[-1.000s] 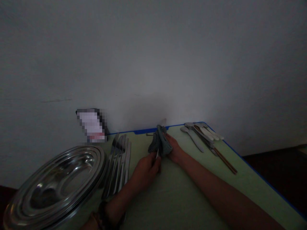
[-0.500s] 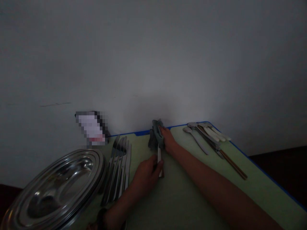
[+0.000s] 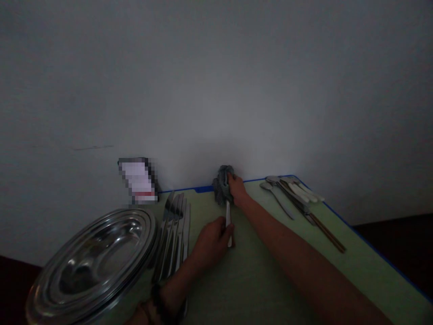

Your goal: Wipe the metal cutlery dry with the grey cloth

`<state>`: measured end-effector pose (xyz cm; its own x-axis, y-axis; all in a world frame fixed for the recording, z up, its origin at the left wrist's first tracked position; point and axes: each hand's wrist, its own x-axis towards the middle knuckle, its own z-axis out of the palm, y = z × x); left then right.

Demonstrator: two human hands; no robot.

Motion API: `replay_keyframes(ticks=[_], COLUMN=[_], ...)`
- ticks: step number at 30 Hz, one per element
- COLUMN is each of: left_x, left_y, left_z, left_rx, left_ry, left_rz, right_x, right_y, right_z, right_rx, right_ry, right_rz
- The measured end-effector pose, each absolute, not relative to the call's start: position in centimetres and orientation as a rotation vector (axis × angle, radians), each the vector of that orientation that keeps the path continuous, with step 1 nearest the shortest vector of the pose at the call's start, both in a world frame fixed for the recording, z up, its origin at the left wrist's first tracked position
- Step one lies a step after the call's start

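My left hand (image 3: 214, 239) is closed around the near end of a slim piece of metal cutlery (image 3: 228, 214), which points away from me. Its far end disappears into a crumpled grey cloth (image 3: 221, 187), so its kind is hidden. My right hand (image 3: 237, 188) grips the cloth around that far end, close to the table's back edge. Left of my left hand, several table knives (image 3: 176, 225) lie side by side, handles toward me. To the right of my right hand rests a lone spoon (image 3: 279, 201).
Stacked metal divided plates (image 3: 98, 271) fill the left side. A blurred phone-like device (image 3: 138, 180) leans against the wall (image 3: 216, 90). More spoons (image 3: 272, 179), white-handled cutlery (image 3: 304, 192) and brown sticks (image 3: 328, 232) lie right on the blue-edged green table (image 3: 264, 271).
The cloth has bunched up and turned in my right hand, which sits slightly higher. My left hand keeps its hold on the cutlery. The view has shifted a little.
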<state>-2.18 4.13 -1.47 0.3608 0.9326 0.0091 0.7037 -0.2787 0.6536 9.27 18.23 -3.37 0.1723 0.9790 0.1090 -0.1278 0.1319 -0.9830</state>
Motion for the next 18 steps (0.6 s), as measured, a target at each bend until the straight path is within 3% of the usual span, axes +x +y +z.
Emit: replay_keyframes(ticks=[9,18], left_x=[-2.3,-2.0], left_y=[4.1,3.8], left_z=[-1.7,-1.2], left_rx=[2.04,2.087], left_ry=[1.348,1.463], left_rz=[0.605,0.51], right_x=[9.3,9.2], right_y=[15.3,19.3], right_z=[-3.9,-3.4], right_rx=[-1.208,-1.237], right_ry=[-1.038,-1.046], right_rz=[0.995,0.957])
